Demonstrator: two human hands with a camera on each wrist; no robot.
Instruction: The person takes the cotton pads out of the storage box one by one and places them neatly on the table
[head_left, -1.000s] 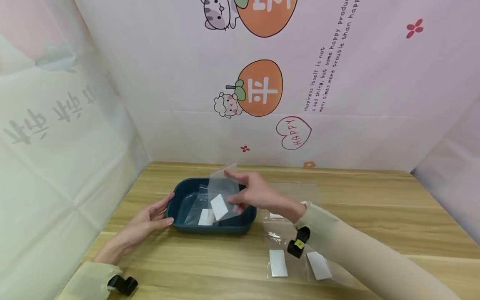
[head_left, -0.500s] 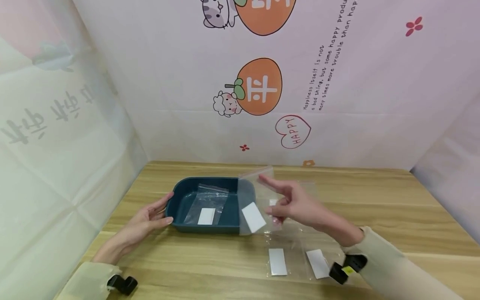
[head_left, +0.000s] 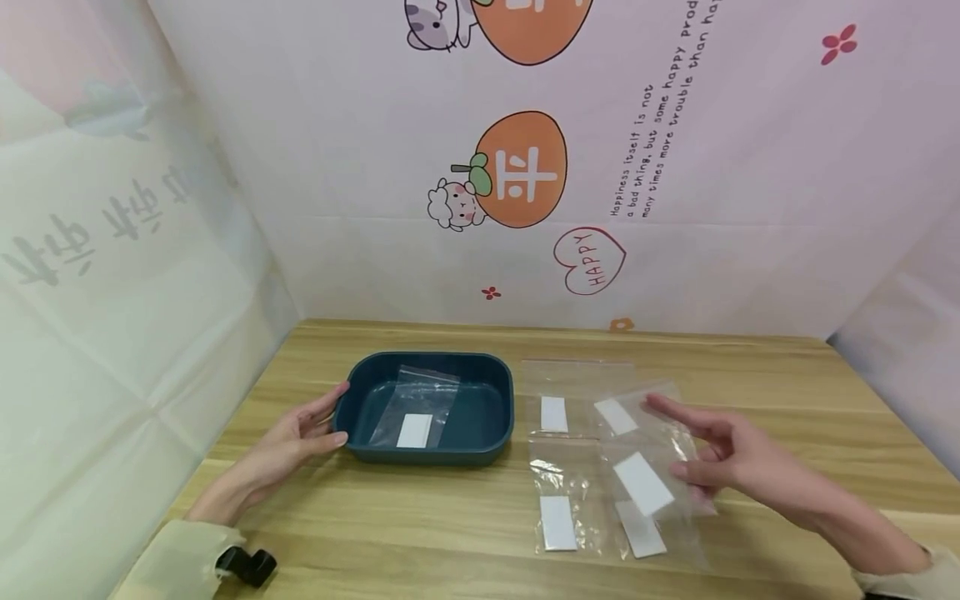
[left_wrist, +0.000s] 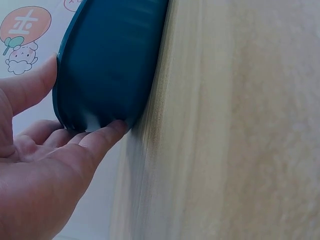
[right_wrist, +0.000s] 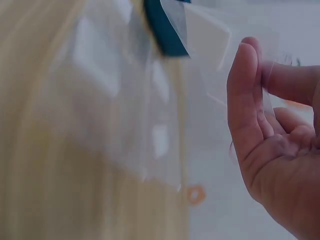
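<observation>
My left hand [head_left: 288, 442] holds the left end of a dark teal plastic box [head_left: 450, 457], thumb at the near corner and fingers toward the far one. Inside that box lies one clear zip bag [head_left: 424, 398] with a white card in it. Over to the right, my right hand [head_left: 750, 462] pinches another clear zip bag between thumb and fingers; its white card [head_left: 643, 483] hangs above bags on the table. The right wrist view also has this held bag's card [right_wrist: 207, 37], beside the fingertips. In the left wrist view, fingertips touch the box's rounded end [left_wrist: 107, 60].
Several clear zip bags with white cards, such as the near-left one [head_left: 557, 523] and the far-left one [head_left: 553, 414], lie on the wooden table [head_left: 420, 525] right of the box. A printed cloth [head_left: 375, 250] hangs behind the table's far edge.
My right hand has carried its zip bag rightward, from over the box to over the bags on the table. My left hand and the box have stayed in place.
</observation>
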